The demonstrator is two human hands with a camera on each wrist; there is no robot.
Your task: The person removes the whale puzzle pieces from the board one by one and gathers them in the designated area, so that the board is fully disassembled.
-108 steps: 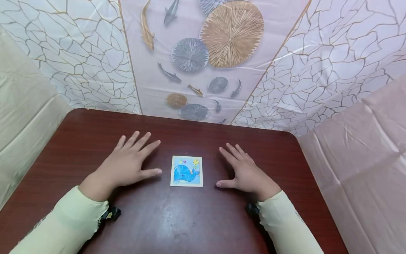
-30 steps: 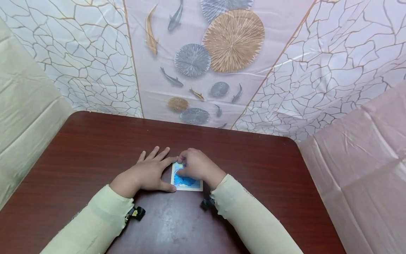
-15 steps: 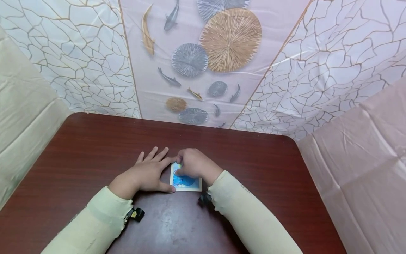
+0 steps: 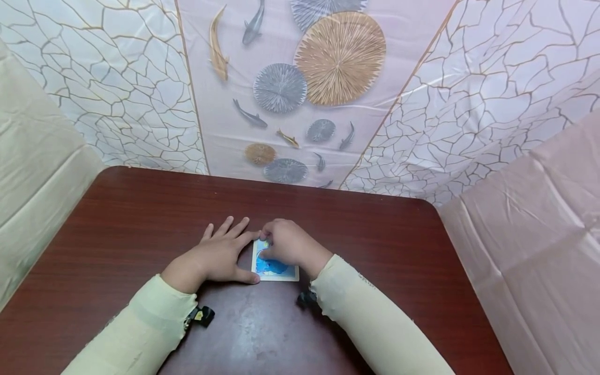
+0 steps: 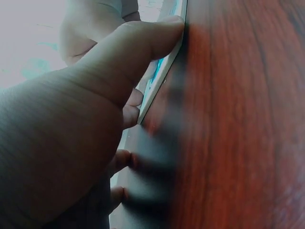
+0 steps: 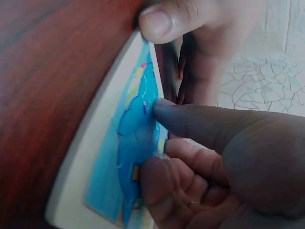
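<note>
A small square whale jigsaw puzzle [image 4: 276, 272] with a pale frame lies flat on the table. My left hand [image 4: 215, 258] is spread at its left side, with the thumb at the near corner and the index finger at the far corner. My right hand [image 4: 291, 245] bends over the puzzle from the right. Its thumb and curled index finger pinch at a piece in the upper left part. In the right wrist view, the right thumb [image 6: 190, 119] touches the blue picture [image 6: 138, 129], and other fingers are curled. The hand hides much of the picture.
The dark red-brown table [image 4: 375, 250] has rounded far corners. Behind it hangs a patterned cloth [image 4: 328, 135] with fish and round shapes. Pale cloth sides [image 4: 529, 234] flank the table. A black strap [image 4: 201, 315] shows at the left wrist.
Earlier both hands lay open beside the puzzle; they came inward, the left to its left edge and the right over the picture. In the last second the hands have hardly moved.
</note>
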